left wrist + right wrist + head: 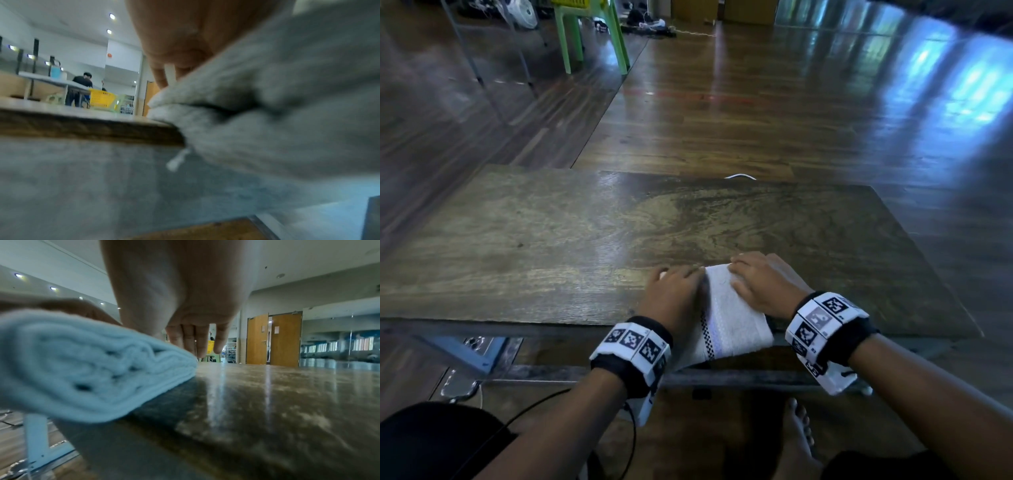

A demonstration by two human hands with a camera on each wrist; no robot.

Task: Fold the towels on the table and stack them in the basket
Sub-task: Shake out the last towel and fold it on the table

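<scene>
**Both hands flat on a folded towel at the near edge of the tabletop**

I see 1 white towel (726,308), folded into a narrow stack of layers, lying at the near edge of the tabletop (551,240), right of its middle. Its near end hangs past that edge, and a thin checked stripe runs along its length near the left side. In the right wrist view the folded layers show as a thick rounded bundle (82,369) resting on the wood.

My left hand (674,294) lies on the left part of the towel, fingers stretched forward and lying flat; its grip is wide, pressing down and not curled round anything. In the left wrist view the fingers (162,78) point down onto the cloth (267,97), which fills most of that picture and drapes over the tabletop's edge.

My right hand (760,284) lies on the right part of the towel, fingers pointing forward and left, also flat, with the grip wide. From the right wrist its fingers (189,339) reach down to the far end of the bundle, where cloth meets wood.

Both wrists carry bands with black-and-white markers (635,342).

A yellow basket (101,99) sits far off beyond the tabletop on a green chair (589,37), well apart from the towel.
</scene>
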